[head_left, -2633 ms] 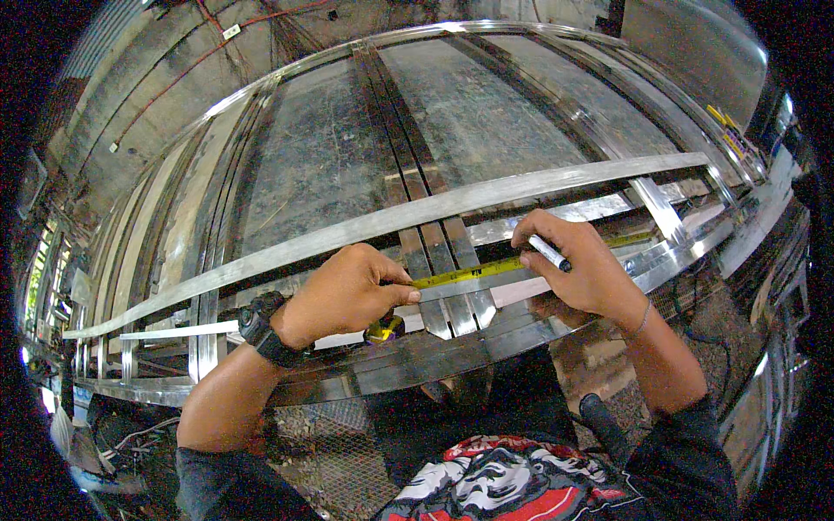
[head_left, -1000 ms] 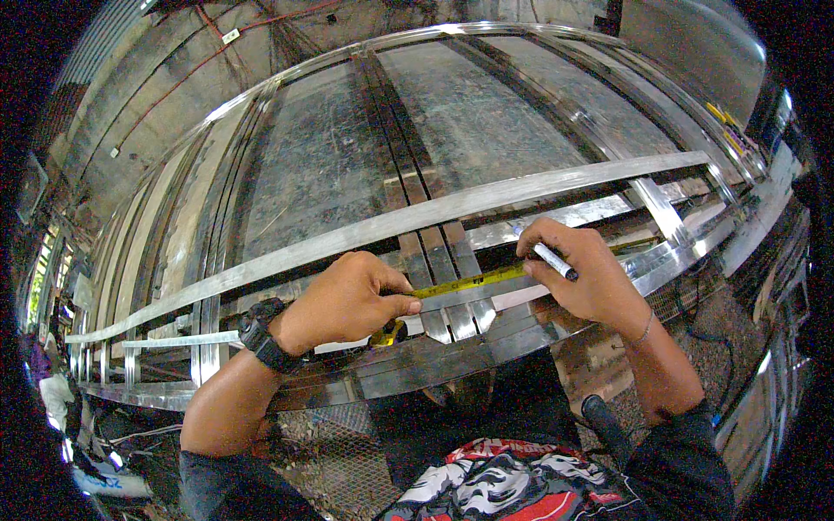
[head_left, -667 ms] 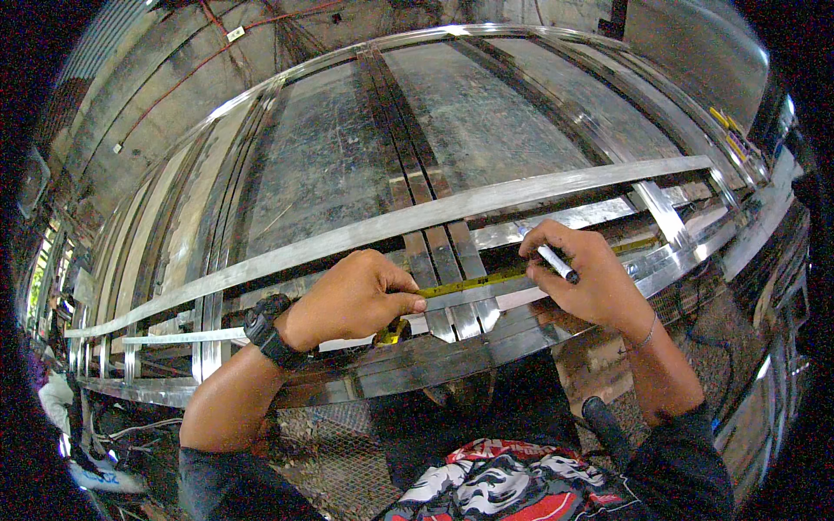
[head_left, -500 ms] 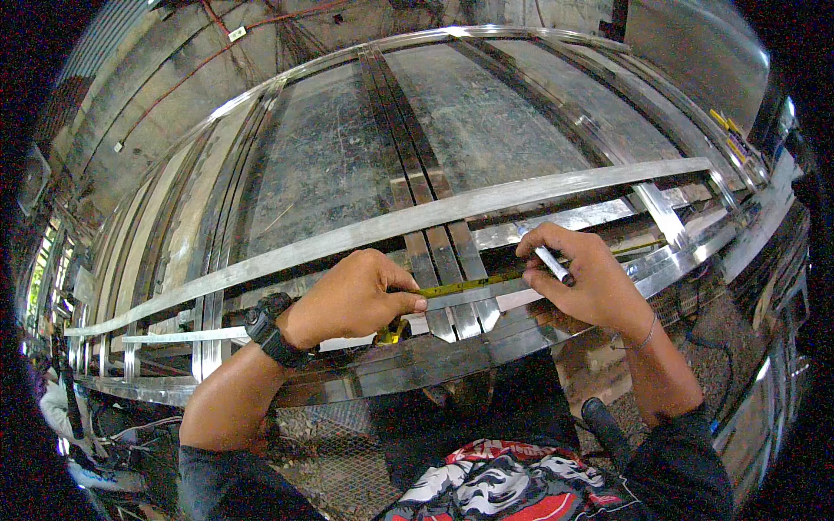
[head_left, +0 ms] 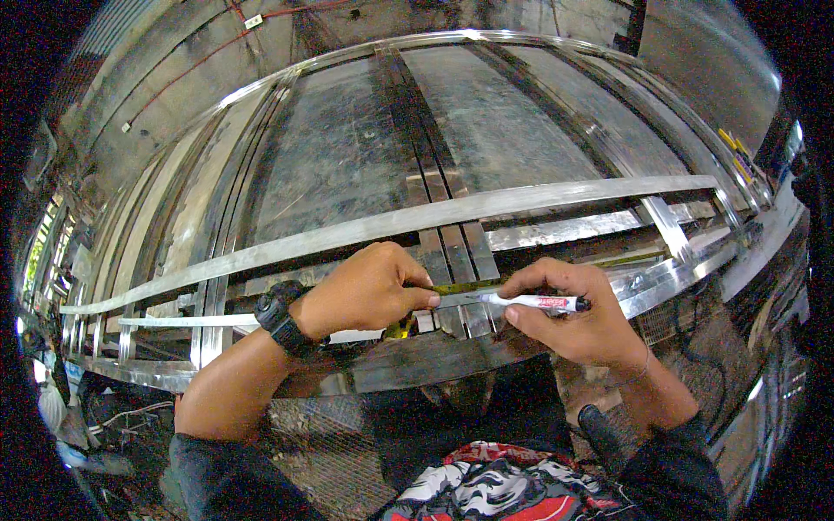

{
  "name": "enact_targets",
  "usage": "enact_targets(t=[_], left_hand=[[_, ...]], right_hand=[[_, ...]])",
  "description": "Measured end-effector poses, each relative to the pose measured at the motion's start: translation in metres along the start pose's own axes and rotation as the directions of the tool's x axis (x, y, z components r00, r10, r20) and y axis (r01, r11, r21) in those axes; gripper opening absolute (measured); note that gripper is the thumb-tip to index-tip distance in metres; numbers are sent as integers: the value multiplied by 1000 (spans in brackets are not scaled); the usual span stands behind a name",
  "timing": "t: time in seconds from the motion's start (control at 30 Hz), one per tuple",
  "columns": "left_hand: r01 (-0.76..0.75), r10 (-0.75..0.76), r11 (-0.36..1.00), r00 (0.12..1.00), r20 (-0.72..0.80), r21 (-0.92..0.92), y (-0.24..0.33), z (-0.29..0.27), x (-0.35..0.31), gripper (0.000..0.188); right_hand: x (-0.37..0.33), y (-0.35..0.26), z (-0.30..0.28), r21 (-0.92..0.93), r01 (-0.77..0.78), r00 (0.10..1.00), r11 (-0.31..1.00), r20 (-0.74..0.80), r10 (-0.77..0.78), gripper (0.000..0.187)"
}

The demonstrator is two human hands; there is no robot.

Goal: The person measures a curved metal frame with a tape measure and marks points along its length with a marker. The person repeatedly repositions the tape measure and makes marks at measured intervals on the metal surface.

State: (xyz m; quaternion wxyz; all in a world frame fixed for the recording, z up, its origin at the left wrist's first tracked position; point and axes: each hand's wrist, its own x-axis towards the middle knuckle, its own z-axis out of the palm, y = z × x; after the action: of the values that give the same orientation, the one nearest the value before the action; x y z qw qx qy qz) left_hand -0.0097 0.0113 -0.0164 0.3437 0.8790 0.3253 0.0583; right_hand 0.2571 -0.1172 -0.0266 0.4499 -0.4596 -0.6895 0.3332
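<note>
My left hand (head_left: 372, 291), with a black watch on its wrist, pinches the yellow blade of a tape measure (head_left: 467, 286) between thumb and fingertips. The blade runs to the right along a thin metal strip (head_left: 456, 300) and passes behind my right hand. Below the left hand, part of a yellow-and-black tape case (head_left: 401, 329) shows; the rest is hidden. My right hand (head_left: 584, 317) grips a white marker (head_left: 543, 302), held nearly level with its dark end to the right. The marker's tip points left, at or just above the strip beside the blade.
A long flat metal bar (head_left: 347, 228) lies across the large metal frame (head_left: 195, 326). Upright metal channels (head_left: 439, 195) run away from me between grey panels (head_left: 326, 148). Yellow tools (head_left: 734, 148) lie at the far right. Wire mesh (head_left: 321, 438) shows below the near edge.
My right hand has come down and turned the marker from slanting to nearly level, bringing its tip left to the strip. The left hand keeps its pinch on the tape; the whole view has shifted slightly.
</note>
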Motion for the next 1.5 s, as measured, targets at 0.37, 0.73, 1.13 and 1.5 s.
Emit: enact_targets(t=[0.37, 0.73, 1.13, 1.5], left_hand=[[21, -21, 1000, 1000, 5, -4, -6, 2, 0, 23], [48, -48, 999, 999, 11, -13, -1, 0, -1, 23], [90, -88, 995, 995, 37, -35, 2, 0, -1, 23], [119, -118, 992, 993, 26, -40, 1, 1, -2, 20]], right_hand=[[4, 6, 12, -94, 34, 999, 995, -22, -36, 22], [5, 5, 12, -106, 11, 1000, 994, 2, -11, 24], [5, 3, 9, -121, 15, 1000, 993, 29, -11, 26], [5, 8, 10, -127, 33, 999, 991, 39, -28, 27]])
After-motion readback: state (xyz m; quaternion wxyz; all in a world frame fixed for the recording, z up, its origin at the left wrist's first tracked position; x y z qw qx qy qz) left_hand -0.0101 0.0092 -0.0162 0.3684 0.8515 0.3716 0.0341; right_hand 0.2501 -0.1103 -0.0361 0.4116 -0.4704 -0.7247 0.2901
